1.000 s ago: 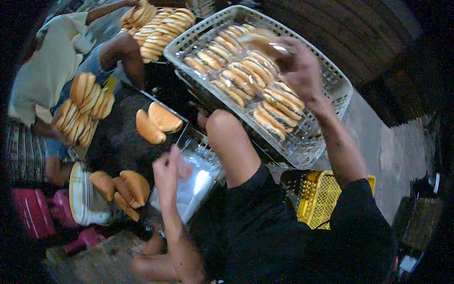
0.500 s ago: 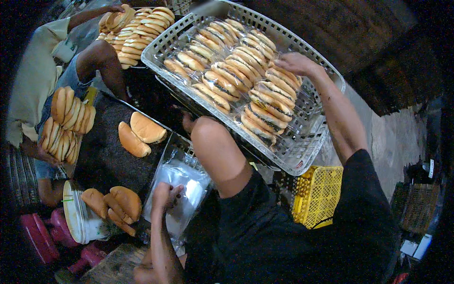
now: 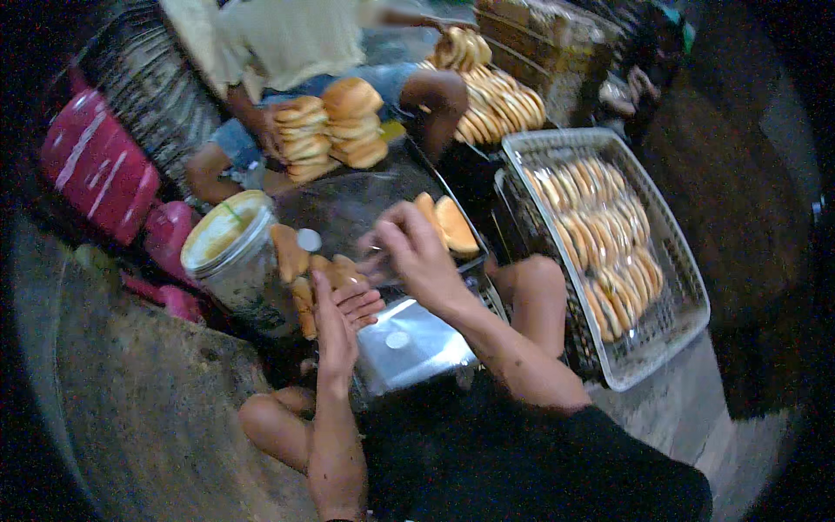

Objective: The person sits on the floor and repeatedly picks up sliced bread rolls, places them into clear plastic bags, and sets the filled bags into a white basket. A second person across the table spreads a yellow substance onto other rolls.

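Note:
My left hand is open, its fingers stretched beside some brown bun pieces and over the near-left edge of a stack of clear plastic bags. To its right, my right hand hangs above the far side of the bags with bent fingers. Its fingertips are smeared by motion, so whether anything is in them cannot be made out. Just beyond my right hand, a split bun lies on the dark tray, partly hidden by that hand.
On the right stands a grey crate with rows of bagged filled buns. A tub of pale cream is on the left, near a pink plastic thing. Across the tray, a co-worker sits by stacked buns and a bun pile.
My right hand has left the bagged buns in the crate and come over the plastic bags. My left hand has opened and shifted toward the bun pieces. The view has turned left.

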Demonstrator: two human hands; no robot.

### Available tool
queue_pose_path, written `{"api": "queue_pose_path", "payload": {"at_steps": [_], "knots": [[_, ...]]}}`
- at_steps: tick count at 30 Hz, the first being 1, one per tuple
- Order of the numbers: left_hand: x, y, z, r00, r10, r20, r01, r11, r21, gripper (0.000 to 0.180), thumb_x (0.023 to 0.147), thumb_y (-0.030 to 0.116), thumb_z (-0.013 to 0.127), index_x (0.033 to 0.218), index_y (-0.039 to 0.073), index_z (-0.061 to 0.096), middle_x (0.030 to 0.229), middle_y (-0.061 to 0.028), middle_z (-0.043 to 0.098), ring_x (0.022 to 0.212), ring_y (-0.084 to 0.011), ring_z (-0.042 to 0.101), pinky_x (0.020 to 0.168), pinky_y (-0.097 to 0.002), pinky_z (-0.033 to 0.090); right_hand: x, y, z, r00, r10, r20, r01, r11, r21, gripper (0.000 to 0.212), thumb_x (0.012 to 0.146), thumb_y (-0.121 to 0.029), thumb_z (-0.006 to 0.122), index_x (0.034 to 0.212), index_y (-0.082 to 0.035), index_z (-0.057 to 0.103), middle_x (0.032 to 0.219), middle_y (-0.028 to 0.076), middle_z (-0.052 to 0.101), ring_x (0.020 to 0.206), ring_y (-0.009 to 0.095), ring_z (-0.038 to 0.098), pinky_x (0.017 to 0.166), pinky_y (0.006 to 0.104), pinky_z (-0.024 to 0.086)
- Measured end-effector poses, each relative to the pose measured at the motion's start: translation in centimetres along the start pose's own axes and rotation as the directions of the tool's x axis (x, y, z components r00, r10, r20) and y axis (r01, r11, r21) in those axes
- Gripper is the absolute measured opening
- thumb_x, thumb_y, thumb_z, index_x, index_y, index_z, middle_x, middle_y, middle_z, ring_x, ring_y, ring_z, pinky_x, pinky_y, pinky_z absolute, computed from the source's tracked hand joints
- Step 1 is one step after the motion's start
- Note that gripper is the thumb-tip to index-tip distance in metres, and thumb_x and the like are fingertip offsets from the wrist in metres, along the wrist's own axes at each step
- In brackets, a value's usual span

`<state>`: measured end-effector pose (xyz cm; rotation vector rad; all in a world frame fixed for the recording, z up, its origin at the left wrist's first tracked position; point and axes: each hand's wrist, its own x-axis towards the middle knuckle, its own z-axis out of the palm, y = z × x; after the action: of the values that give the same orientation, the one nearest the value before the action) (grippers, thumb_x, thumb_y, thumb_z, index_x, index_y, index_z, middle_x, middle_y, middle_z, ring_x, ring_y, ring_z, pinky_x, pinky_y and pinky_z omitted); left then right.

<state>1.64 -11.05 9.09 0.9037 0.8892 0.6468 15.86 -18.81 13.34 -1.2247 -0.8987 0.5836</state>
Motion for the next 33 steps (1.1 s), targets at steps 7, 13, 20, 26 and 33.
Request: {"api": "queue_pose_path", "payload": {"at_steps": [7, 13, 20, 26, 33], "knots": [[0.9, 2.7, -3.7, 0.971, 0.236, -0.028, -0.232, 0.919, -0.319, 0.024, 0.091, 0.032, 0.065, 0.101, 0.01, 0.063, 0.091, -0.004, 0.069, 0.082, -0.0166, 0.068, 0.059, -0.0289, 0.052, -5.6, -0.8, -0.5, 0.941, 0.339, 0.004, -0.322, 0.888, 0.329, 0.026, 0.092, -0.022, 0.063, 0.104, -0.001, 0.053, 0.09, 0.008, 0.06, 0.066, 0.015, 0.061, 0.061, 0.0279, 0.052], [1.9, 4.0, -4.3, 0.888, 0.419, -0.187, -0.456, 0.854, -0.251, 0.023, 0.089, 0.031, 0.067, 0.09, 0.009, 0.06, 0.081, -0.002, 0.064, 0.067, -0.0135, 0.063, 0.055, -0.0274, 0.049, -3.1, -2.3, 2.3, 0.982, 0.162, -0.094, -0.169, 0.983, -0.076, 0.028, 0.095, -0.026, 0.057, 0.077, -0.004, 0.057, 0.066, -0.001, 0.054, 0.057, 0.006, 0.05, 0.05, 0.0249, 0.04], [5.9, 3.1, -13.4, 0.795, 0.185, -0.577, -0.501, 0.737, -0.454, 0.044, 0.087, 0.042, 0.067, 0.107, 0.003, 0.062, 0.093, -0.0089, 0.067, 0.076, -0.0192, 0.066, 0.065, -0.0304, 0.053, -3.5, 10.5, 3.0, 0.998, 0.057, -0.034, -0.066, 0.901, -0.429, 0.023, 0.093, -0.022, 0.06, 0.093, 0.0, 0.055, 0.082, 0.009, 0.063, 0.075, 0.016, 0.062, 0.068, 0.0286, 0.05], [8.3, -1.6, -13.3, 0.908, 0.184, -0.378, -0.372, 0.769, -0.52, 0.07, 0.093, 0.062, 0.043, 0.137, 0.008, 0.038, 0.116, -0.0183, 0.06, 0.106, -0.0311, 0.061, 0.1, -0.0452, 0.047, -2.5, 15.1, 8.1, 0.97, 0.023, 0.242, 0.193, 0.529, -0.826, 0.08, 0.076, -0.032, 0.078, 0.136, 0.001, 0.038, 0.125, 0.022, 0.056, 0.126, 0.041, 0.045, 0.107, 0.0458, 0.033], [9.6, -1.5, -13.3, 0.834, 0.298, -0.465, -0.474, 0.818, -0.326, 0.062, 0.095, 0.058, 0.045, 0.127, 0.005, 0.047, 0.109, -0.0135, 0.062, 0.1, -0.0273, 0.062, 0.083, -0.0425, 0.053, 1.9, 15.9, 4.0, 0.98, 0.198, 0.012, -0.147, 0.765, -0.627, 0.041, 0.079, -0.03, 0.073, 0.107, 0.0, 0.067, 0.1, 0.02, 0.068, 0.093, 0.034, 0.063, 0.085, 0.0428, 0.047]]}}
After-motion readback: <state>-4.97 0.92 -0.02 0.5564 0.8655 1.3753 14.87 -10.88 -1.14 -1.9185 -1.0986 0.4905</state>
